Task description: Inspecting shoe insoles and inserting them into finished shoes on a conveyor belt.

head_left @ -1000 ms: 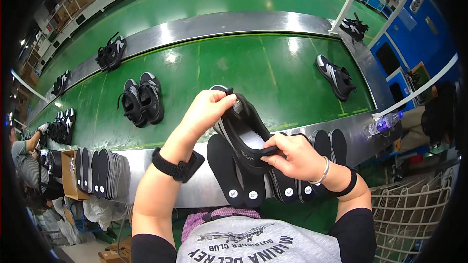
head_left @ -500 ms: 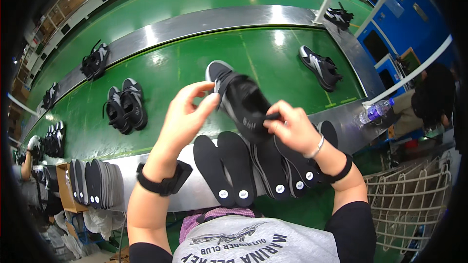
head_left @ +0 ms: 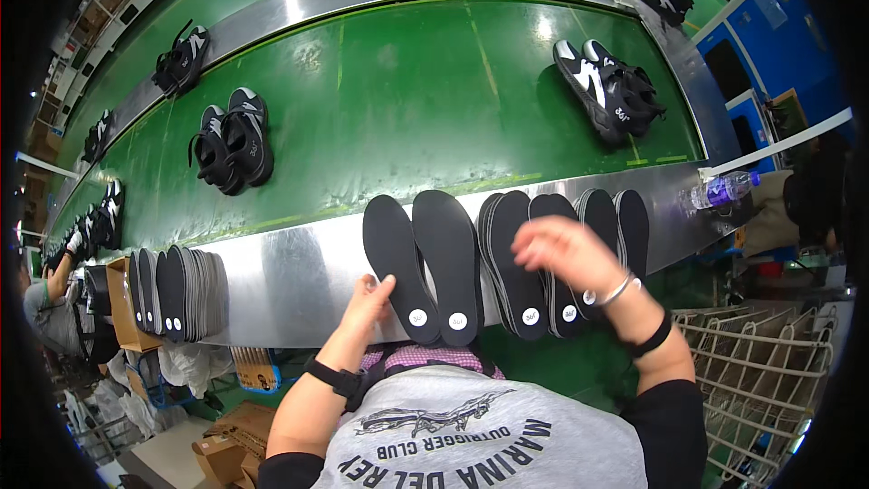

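Observation:
A stack of black shoe insoles (head_left: 391, 240) with white round stickers lies on the metal ledge in front of me. My left hand (head_left: 367, 303) is at its left edge, thumb over the top insole and fingers closed at the side. Beside it rests another black insole stack (head_left: 445, 254). My right hand (head_left: 566, 249), slightly blurred, hovers over the insole stacks farther right, its fingers loosely apart and nothing visible in them. Partly behind that hand is an insole stack (head_left: 554, 206). Across on the green surface stands a pair of black, white and grey shoes (head_left: 608, 95).
Another shoe pair (head_left: 231, 145) stands left on the green belt (head_left: 389, 91). Grey-edged insoles (head_left: 195, 294) stand by a cardboard box (head_left: 131, 308) on the metal ledge (head_left: 290, 276). A bottle (head_left: 724, 188) lies right, above a wire rack (head_left: 751, 353). Another person's hand (head_left: 72, 243) is far left.
The shoe I held in both hands now stands beside its mate at the right. My left hand has come down to the insoles; my right hand is over the stacks. The view has shifted.

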The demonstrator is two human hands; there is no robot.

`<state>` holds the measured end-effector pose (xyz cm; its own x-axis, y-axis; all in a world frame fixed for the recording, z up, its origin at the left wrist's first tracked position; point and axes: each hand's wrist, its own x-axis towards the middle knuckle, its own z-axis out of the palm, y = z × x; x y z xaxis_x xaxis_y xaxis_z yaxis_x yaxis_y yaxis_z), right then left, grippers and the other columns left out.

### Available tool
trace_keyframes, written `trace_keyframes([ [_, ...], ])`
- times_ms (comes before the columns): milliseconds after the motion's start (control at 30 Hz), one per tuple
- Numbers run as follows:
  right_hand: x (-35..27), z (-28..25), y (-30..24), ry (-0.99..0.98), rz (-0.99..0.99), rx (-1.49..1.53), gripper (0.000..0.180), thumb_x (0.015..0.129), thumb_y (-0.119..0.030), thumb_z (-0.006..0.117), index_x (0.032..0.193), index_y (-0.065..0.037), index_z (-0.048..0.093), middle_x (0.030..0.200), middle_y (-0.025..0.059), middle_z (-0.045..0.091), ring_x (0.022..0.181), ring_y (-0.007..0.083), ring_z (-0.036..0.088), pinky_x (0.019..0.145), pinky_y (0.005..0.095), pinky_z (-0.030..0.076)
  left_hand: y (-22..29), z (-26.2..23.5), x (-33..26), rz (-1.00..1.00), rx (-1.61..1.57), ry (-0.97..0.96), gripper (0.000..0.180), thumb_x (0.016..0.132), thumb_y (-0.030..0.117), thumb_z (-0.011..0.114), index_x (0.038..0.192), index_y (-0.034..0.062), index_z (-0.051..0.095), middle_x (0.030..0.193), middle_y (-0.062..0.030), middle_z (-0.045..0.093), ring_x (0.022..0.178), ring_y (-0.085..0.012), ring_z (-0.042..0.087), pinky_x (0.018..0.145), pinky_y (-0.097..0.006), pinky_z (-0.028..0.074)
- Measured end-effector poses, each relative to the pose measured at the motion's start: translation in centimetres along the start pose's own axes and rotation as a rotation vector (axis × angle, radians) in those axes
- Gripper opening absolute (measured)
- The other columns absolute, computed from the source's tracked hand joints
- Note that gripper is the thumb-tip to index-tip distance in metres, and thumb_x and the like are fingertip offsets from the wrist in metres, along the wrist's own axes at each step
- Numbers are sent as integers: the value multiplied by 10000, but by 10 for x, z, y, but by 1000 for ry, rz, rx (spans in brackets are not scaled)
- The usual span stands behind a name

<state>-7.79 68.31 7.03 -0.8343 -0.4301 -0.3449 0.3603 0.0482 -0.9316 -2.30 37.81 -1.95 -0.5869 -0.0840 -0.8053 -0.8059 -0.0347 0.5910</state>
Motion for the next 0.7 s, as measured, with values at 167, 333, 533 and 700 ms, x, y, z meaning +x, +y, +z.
trace_keyframes([
  [167,-24,82,135,97,149,-336,599,795,-270,540,1205,101,307,1151,277,431,1109,313,419,923,372,336,-4,19,11,-6,-195,-87,633,739,292,644,1186,10,296,1027,-129,501,870,-186,523,709,-320,414],
  [333,6,118,117,354,176,-101,584,704,-149,654,1143,105,364,1074,194,507,995,240,500,843,314,403,-7,9,12,33,-313,-185,459,757,224,626,1082,-46,446,975,-114,563,817,-191,571,685,-293,473],
  [533,3,138,135,365,315,205,646,705,-130,675,1198,36,292,1142,155,442,955,223,504,821,329,431,-50,17,29,113,-361,-182,700,711,388,589,1161,-73,315,1102,-209,445,968,-267,484,762,-380,441],
  [700,9,139,157,223,243,264,488,681,-162,666,1080,3,439,1024,129,521,904,238,539,773,381,469,-87,-1,14,206,-556,-279,734,706,351,610,1187,-91,274,1095,-209,452,983,-265,487,810,-362,420],
])
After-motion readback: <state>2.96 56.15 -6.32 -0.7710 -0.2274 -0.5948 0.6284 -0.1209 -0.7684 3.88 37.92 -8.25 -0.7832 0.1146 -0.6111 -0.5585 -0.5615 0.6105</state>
